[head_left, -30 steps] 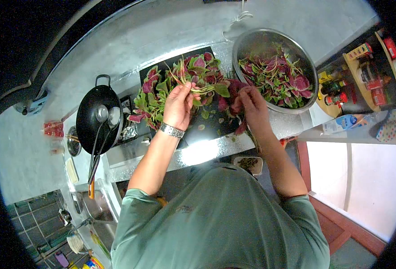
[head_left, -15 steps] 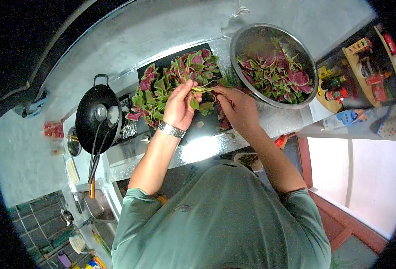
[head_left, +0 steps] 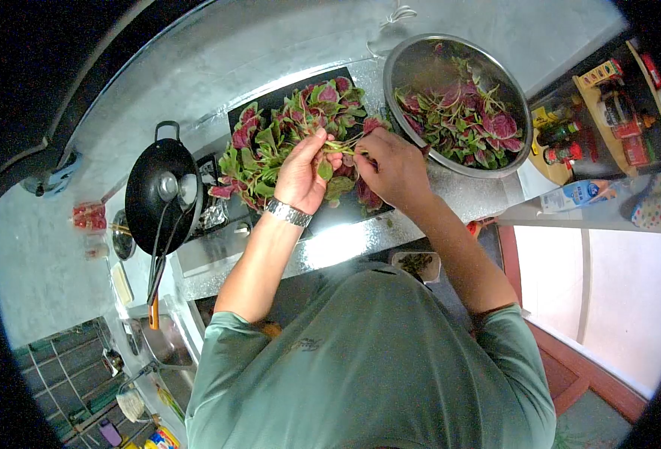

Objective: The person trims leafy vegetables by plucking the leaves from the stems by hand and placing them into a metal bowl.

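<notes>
Leafy stems held between both hands above the leaf pile on the cooktop.
The stems [head_left: 339, 147] were positioned in front of the person, over the right part of the leaf pile [head_left: 267, 153]. The left hand [head_left: 305, 170], with a metal watch [head_left: 288, 212] at its wrist, gripped the stems between thumb and fingers. The right hand [head_left: 392, 166] was closed on their opposite end, fingertips partly hidden. The pile of green and purple leaves rested on the black cooktop [head_left: 334, 215]. Just beside the right hand, a metal bowl [head_left: 420, 66] on the worktop [head_left: 457, 198] contained similar leaves. To the far left stood a black wok [head_left: 139, 202] with two ladles [head_left: 168, 186] resting inside, their handles extending over its rim.
</notes>
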A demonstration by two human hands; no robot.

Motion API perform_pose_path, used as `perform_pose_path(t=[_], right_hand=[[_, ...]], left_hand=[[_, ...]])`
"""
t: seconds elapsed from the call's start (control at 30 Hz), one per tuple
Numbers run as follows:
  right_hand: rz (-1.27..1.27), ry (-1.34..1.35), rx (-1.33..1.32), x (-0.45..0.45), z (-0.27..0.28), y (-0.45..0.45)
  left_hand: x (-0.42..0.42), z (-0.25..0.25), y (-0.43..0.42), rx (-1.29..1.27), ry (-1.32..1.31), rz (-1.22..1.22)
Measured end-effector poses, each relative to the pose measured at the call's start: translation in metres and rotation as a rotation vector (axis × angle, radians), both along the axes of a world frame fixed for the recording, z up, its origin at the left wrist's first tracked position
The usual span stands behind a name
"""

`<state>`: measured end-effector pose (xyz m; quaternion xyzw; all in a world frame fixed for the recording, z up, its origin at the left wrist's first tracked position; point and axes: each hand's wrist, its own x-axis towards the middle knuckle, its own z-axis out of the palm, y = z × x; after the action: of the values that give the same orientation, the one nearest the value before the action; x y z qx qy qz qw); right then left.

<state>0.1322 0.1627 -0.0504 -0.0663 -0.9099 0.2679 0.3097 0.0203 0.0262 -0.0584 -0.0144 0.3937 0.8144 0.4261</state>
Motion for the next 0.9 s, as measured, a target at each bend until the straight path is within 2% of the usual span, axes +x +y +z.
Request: perform_pose_path(t=[0.17,0.23,0.27,0.33,0.47,0.53,0.67,0.73,0.77,0.83,0.9], right_hand=[[0.105,-0.084,-0.212,0.001,0.008,0.005],[0.179,-0.352,-0.532,0.000,0.009,0.013],[0.181,-0.354,-0.531,-0.001,0.009,0.014],[0.274,-0.332,-0.802,-0.003,0.007,0.017],[0.230,-0.439,-0.725,-0.006,0.003,0.019],[0.122,-0.504,-0.446,-0.006,0.011,0.013],[-0.028,-0.424,-0.332,-0.008,-0.003,0.004],[-0.053,-0.167,-0.609,-0.010,-0.019,0.000],[-0.055,-0.164,-0.609,-0.008,-0.024,0.002],[-0.064,-0.126,-1.201,0.002,-0.022,0.000],[-0.088,-0.095,-1.193,0.014,-0.019,0.001]], left_hand=[[0.001,-0.001,0.001,-0.085,0.067,-0.005],[0.005,0.008,0.004,-0.153,0.070,0.009],[0.005,0.008,0.004,-0.152,0.069,0.012],[0.004,0.006,0.005,-0.145,0.084,0.001],[0.009,0.004,0.008,-0.154,0.139,0.032],[0.010,0.000,0.009,-0.170,0.197,0.051],[0.012,-0.008,0.008,-0.164,0.178,0.070],[0.009,-0.016,0.004,-0.157,0.141,0.066],[0.008,-0.018,0.003,-0.105,0.130,0.094],[-0.001,-0.018,-0.005,-0.104,0.111,0.080],[-0.003,-0.011,-0.009,-0.091,0.095,0.048]])
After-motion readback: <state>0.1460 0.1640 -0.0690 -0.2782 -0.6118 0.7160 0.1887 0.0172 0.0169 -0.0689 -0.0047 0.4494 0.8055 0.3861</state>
